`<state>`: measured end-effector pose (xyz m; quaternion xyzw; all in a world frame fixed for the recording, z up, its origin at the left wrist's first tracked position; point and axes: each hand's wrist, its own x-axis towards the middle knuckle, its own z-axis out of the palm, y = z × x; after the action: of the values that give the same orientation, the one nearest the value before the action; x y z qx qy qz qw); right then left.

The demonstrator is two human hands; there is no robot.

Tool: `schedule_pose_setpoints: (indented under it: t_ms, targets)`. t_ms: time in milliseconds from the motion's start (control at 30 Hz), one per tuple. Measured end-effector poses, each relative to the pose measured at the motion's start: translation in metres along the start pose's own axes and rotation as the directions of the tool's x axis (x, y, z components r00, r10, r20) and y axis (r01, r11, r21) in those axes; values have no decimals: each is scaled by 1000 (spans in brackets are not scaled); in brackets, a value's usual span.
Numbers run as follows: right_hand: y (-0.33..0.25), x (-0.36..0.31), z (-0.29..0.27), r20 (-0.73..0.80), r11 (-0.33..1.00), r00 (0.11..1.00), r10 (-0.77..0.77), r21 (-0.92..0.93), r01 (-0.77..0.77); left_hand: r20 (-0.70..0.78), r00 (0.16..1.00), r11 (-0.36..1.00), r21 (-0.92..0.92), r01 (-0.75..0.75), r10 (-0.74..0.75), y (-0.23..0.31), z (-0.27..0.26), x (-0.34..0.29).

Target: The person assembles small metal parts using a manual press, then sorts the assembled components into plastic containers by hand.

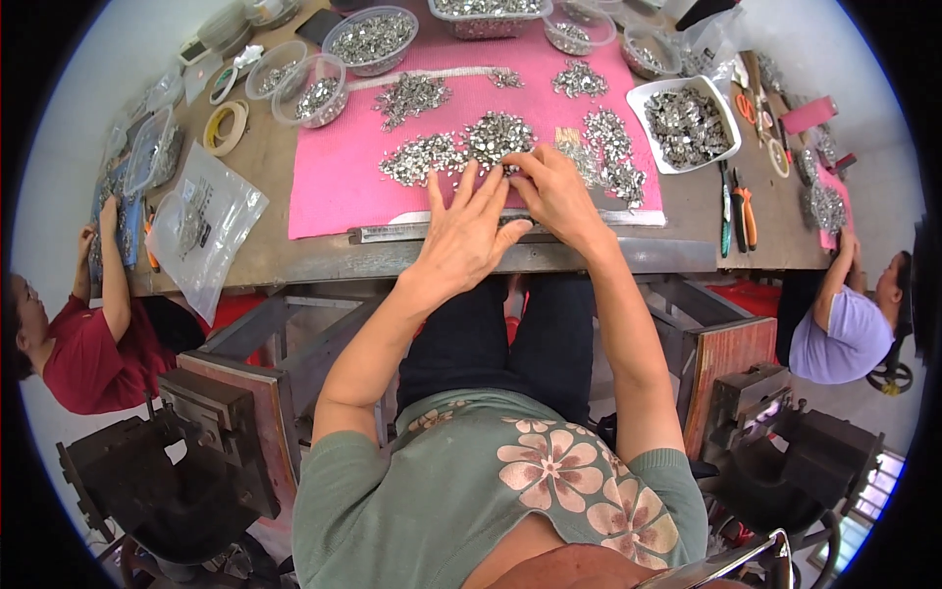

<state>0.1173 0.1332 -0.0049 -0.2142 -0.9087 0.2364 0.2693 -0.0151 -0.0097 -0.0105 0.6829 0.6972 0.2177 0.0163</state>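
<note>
shiny metal pieces (498, 135): heaped on the pink mat (339, 191), just beyond both hands.
left hand (459, 238): palm down, fingers spread wide, tips at the near edge of the heaps.
right hand (559, 194): fingers bent and drawn narrow beside the left fingertips; cannot tell whether they grip a piece.
white tray (647, 128): full of similar pieces, right of the mat.
orange-handled pliers (750, 222): on the surface (693, 208), nearer than the tray.

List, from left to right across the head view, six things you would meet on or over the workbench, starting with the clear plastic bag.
Clear plastic bag → left hand → right hand → white tray → orange-handled pliers → pink block.
</note>
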Motion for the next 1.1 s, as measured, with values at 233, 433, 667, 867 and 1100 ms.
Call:
schedule_pose_setpoints:
  t_ms: [233,433,667,867,1100]
  targets:
    - [0,-15,-10,3,994,995,-102,-44,102,74,997,987,-161,-15,28,-10,-16,-19]
    - [-2,-18,-17,-22,999,1000,-13,42,14,-317,945,982,-188,23,-83,-27,-20,4]
    - [-5,-15,-7,-29,996,995,-92,10,93,-194,979,992,-124,36,-60,-30,-17,17]
    - [-7,-13,4,-41,994,994,-105,-42,103,-153,987,993,-120,24,-43,-34,-10,18]
    - [-8,-15,7,-41,999,999,-20,31,21,-178,982,979,-203,31,-68,-30,-1,19]
